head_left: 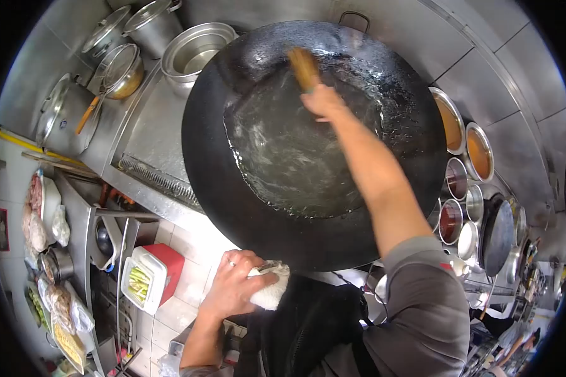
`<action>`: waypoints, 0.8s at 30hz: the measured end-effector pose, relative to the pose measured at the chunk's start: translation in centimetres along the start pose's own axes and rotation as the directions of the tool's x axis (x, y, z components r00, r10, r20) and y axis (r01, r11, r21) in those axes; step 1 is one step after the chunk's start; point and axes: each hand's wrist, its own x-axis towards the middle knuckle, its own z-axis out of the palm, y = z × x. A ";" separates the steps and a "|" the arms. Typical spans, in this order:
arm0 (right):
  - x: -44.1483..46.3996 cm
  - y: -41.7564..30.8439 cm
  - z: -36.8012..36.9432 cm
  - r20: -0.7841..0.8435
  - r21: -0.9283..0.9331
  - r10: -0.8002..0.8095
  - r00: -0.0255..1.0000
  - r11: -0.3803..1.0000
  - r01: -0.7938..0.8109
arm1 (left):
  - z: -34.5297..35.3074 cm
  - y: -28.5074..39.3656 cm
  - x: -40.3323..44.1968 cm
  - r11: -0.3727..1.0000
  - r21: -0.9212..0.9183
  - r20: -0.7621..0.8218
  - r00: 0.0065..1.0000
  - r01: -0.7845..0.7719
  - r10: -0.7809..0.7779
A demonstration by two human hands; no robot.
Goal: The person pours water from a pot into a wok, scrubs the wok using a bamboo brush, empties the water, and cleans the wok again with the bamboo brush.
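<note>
Can read no word, number or brand anywhere with certainty. On the wall at the far left, can see a small red panel [0, 220], maybe some kind of sign, but too small and too blurred for reading. On the side of the large lidded pot [80, 129], can notice a tiny blue mark [63, 124], yet cannot tell whether letters or a logo. Near the hem of the grey sleeve [418, 298], can see also a little red tab [446, 266], likewise without legible letters at this size.
</note>
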 end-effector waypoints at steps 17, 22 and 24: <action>-30.3 0.6 -6.3 0.799 -0.150 0.144 0.584 0.988 -0.039 | 0.7 -0.5 -0.9 0.991 0.051 -0.098 0.987 -0.124 0.128; -29.5 5.7 -12.1 0.509 -0.432 0.343 0.789 0.895 -0.110 | 0.5 -0.3 -0.6 0.992 0.045 -0.100 0.988 -0.118 0.122; -26.5 7.2 -11.7 0.326 -0.526 0.256 0.910 0.849 -0.050 | 0.6 -0.3 -0.5 0.994 0.032 -0.100 0.989 -0.106 0.109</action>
